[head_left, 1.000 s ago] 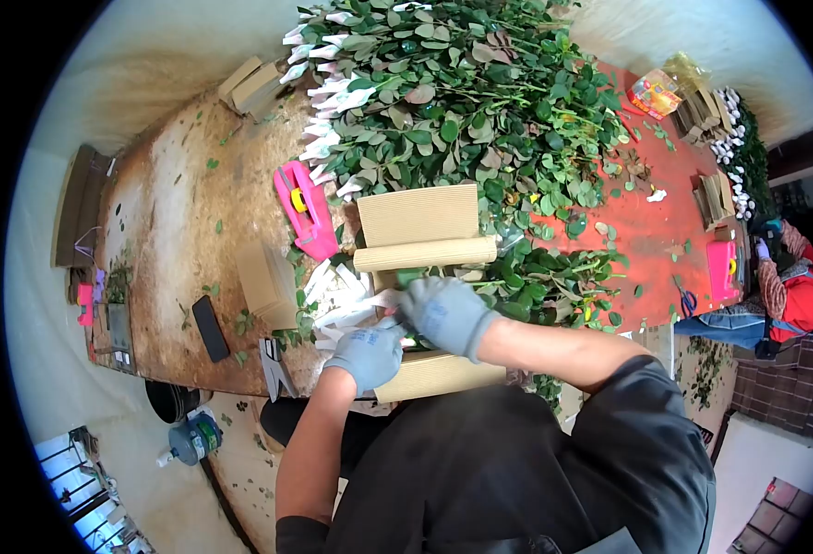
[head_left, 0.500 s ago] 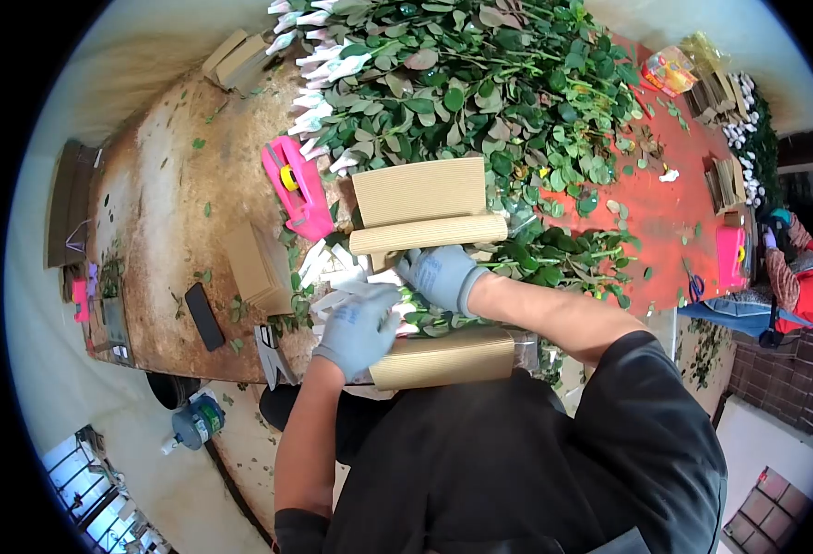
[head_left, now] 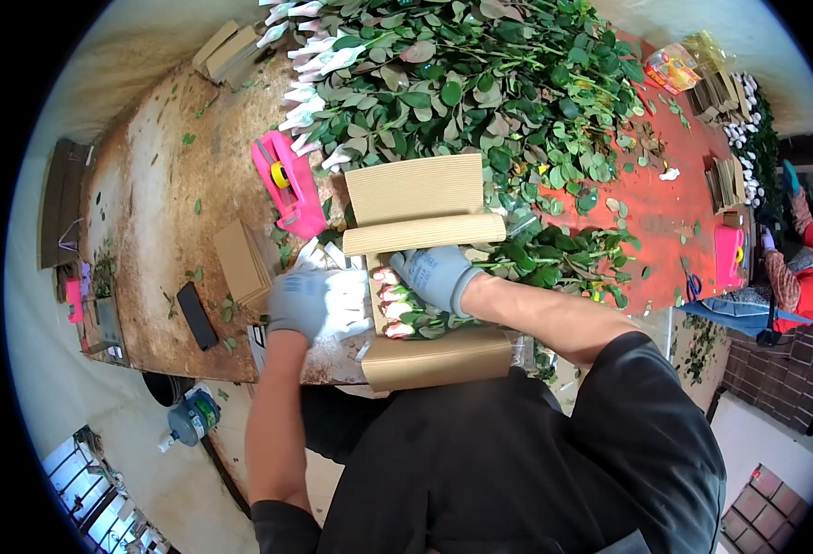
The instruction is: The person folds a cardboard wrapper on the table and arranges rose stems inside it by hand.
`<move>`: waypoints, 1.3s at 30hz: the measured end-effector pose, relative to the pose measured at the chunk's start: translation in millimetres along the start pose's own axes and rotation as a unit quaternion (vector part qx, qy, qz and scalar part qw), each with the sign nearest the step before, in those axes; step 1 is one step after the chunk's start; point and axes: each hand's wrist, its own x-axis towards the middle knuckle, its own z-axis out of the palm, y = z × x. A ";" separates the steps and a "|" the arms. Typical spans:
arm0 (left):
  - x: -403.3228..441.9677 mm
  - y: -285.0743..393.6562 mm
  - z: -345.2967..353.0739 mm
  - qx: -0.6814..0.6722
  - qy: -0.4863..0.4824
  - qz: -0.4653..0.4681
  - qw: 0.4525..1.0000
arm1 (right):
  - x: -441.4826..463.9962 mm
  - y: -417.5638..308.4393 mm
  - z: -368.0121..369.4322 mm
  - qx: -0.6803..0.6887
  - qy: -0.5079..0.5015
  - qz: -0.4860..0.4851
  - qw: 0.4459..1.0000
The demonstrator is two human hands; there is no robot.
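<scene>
A row of pink roses (head_left: 394,309) lies on corrugated cardboard (head_left: 437,358), with their leaves to the right. My right hand (head_left: 436,277), in a grey glove, is on the upper part of the row, its fingers bent around rose stems or heads. Above it is a rolled cardboard edge (head_left: 425,234) with a raised flap (head_left: 416,189). My left hand (head_left: 298,303), also gloved, is left of the roses at a pile of white paper pieces (head_left: 344,300). Motion smears its fingers, so I cannot tell whether it grips any paper.
A pink tape dispenser (head_left: 288,185) lies beyond my left hand. Folded cardboard (head_left: 245,263) and a black phone (head_left: 197,316) are at left. Leafy stems with white-wrapped heads (head_left: 305,111) cover the far table. A person in red (head_left: 808,286) is at far right.
My left hand has moved left, off the rose heads to the white paper, uncovering the pink roses. My right hand has stayed at the row. The view has shifted slightly.
</scene>
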 end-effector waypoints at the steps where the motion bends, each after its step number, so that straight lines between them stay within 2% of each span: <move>1: -5.7 -9.2 -15.8 0.043 -0.115 -0.094 0.988 | -0.1 0.2 -0.9 0.000 0.001 -0.001 1.000; 2: -12.1 -12.0 -29.4 0.084 -0.228 -0.189 0.951 | -0.6 0.1 -1.6 -0.005 0.000 -0.009 1.000; 3: -18.4 -5.1 -40.1 0.084 -0.227 -0.193 0.951 | -0.1 -1.1 -2.6 -0.009 -0.001 -0.018 1.000; 5: -25.4 22.6 -53.8 0.087 -0.118 -0.079 0.986 | -0.2 -6.0 -10.6 -0.003 -0.005 -0.010 1.000; 7: -20.1 56.1 -52.6 -0.053 -0.084 0.058 0.993 | -2.7 -9.2 -11.1 0.003 -0.011 0.004 1.000; 9: -12.6 89.9 -54.5 -0.171 -0.134 0.104 0.971 | -3.0 -10.8 -5.7 0.011 0.001 -0.007 1.000; 10: -11.3 95.5 -51.2 -0.170 -0.135 0.109 0.970 | -2.9 -9.9 -4.9 0.022 0.019 -0.012 1.000; 12: -10.7 101.3 -43.9 -0.203 -0.186 0.059 0.960 | -7.4 -10.3 0.3 0.023 0.030 -0.008 0.999; 15: -7.8 102.2 -48.7 -0.197 -0.237 0.055 0.950 | -11.4 -14.6 5.1 0.021 0.048 0.000 0.999; 21: -8.4 107.1 -54.2 -0.165 -0.247 0.050 0.954 | -8.2 -15.5 4.2 0.018 0.044 0.012 0.999; 23: -10.0 105.3 -49.4 -0.143 -0.205 0.069 0.966 | -10.7 -15.1 0.8 0.067 0.032 0.021 0.997; 27: -11.6 99.2 -36.8 -0.081 -0.101 0.137 0.982 | -11.4 -9.7 11.0 0.050 0.062 -0.007 0.997; 29: -6.6 105.1 -48.9 -0.090 -0.189 0.088 0.974 | -13.1 -14.0 -2.7 0.028 0.020 0.002 0.999; 32: -9.4 103.4 -41.4 -0.050 -0.221 0.069 0.972 | -17.4 -13.3 -51.2 0.073 0.003 -0.064 0.995; 33: -12.3 100.3 -34.2 -0.076 -0.188 0.077 0.976 | -14.3 -10.9 -62.8 0.072 0.090 -0.072 0.991; 35: -15.8 98.2 -28.2 -0.102 -0.153 0.088 0.979 | 0.5 10.9 -105.6 0.089 0.193 -0.073 0.974; 37: -13.7 99.8 -30.5 -0.110 -0.169 0.074 0.977 | 27.5 45.8 -145.9 0.065 0.274 -0.005 0.960; 39: -8.9 103.2 -38.0 -0.120 -0.189 0.059 0.973 | 70.3 102.3 -156.1 0.028 0.313 0.074 0.947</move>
